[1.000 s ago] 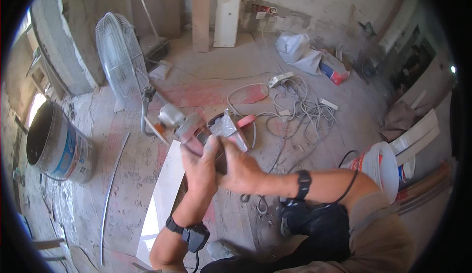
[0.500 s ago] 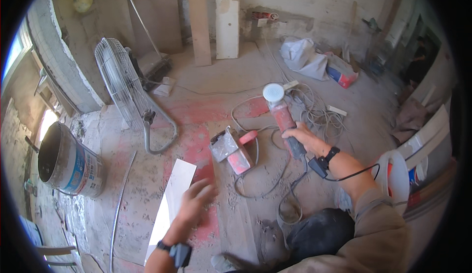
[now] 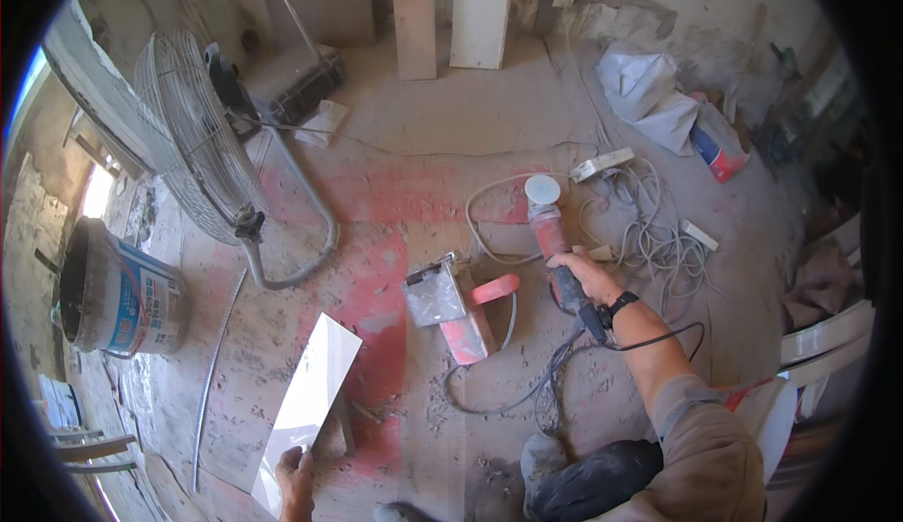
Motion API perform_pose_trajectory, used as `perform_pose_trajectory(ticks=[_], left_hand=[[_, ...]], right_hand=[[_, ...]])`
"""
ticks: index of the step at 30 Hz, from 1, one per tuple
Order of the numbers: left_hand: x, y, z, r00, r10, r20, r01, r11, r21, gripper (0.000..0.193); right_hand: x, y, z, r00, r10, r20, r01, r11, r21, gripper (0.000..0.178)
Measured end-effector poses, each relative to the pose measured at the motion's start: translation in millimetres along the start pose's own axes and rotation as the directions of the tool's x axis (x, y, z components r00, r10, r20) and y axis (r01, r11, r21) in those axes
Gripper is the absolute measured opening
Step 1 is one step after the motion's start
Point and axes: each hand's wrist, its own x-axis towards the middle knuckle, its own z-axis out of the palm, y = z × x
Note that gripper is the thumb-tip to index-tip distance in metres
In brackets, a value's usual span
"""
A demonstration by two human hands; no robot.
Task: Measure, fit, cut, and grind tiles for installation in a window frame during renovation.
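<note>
My right hand [image 3: 587, 277] is wrapped around the body of a red and dark angle grinder [image 3: 548, 232]. The grinder's round pale disc points away from me, low over the floor or resting on it; I cannot tell which. At the lower left, my left hand [image 3: 295, 481] is closed on the near right edge of a long glossy white strip [image 3: 310, 386], thumb and fingers pinching it. Just right of the strip's middle lies a small dusty block [image 3: 337, 428]. Between my hands sits a red and grey circular saw [image 3: 456, 308], touched by neither.
A floor fan [image 3: 193, 136] stands at the far left, with a bucket [image 3: 150, 301] nearer. A thin metal strip [image 3: 214, 371] lies beside them. Tangled cables [image 3: 649, 230] and a power strip [image 3: 603, 164] spread right of the grinder. White sacking [image 3: 644, 99] lies by the back wall.
My left hand has come down toward me and closed on the white strip, from open and blurred above it. The grinder has shifted slightly, still held. The view has shifted too.
</note>
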Motion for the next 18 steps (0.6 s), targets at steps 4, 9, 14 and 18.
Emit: perform_pose_trajectory(ticks=[4, 9, 14, 18], left_hand=[[18.4, 5.0, 13.1, 0.978, 0.206, -0.016, -0.194, 0.945, 0.263, 0.051], [22.1, 20.9, 12.3, 0.966, 0.248, -0.074, -0.201, 0.898, 0.391, 0.06], [20.3, 4.9, -8.1, 0.925, 0.369, -0.085, -0.299, 0.85, 0.433, 0.077], [29.9, 22.1, -18.4, 0.915, 0.382, 0.127, -0.373, 0.686, 0.625, 0.109]], right_hand=[[35.0, 32.8, -37.1, 0.998, -0.063, -0.018, 0.059, 0.983, -0.171, 0.054], [37.4, 57.3, -31.1, 0.866, -0.462, -0.192, 0.134, 0.585, -0.8, 0.078], [42.8, 69.6, -24.9, 0.821, -0.53, -0.214, 0.174, 0.588, -0.79, 0.081], [43.2, 63.4, -22.9, 0.851, -0.469, -0.237, 0.075, 0.555, -0.828, 0.081]])
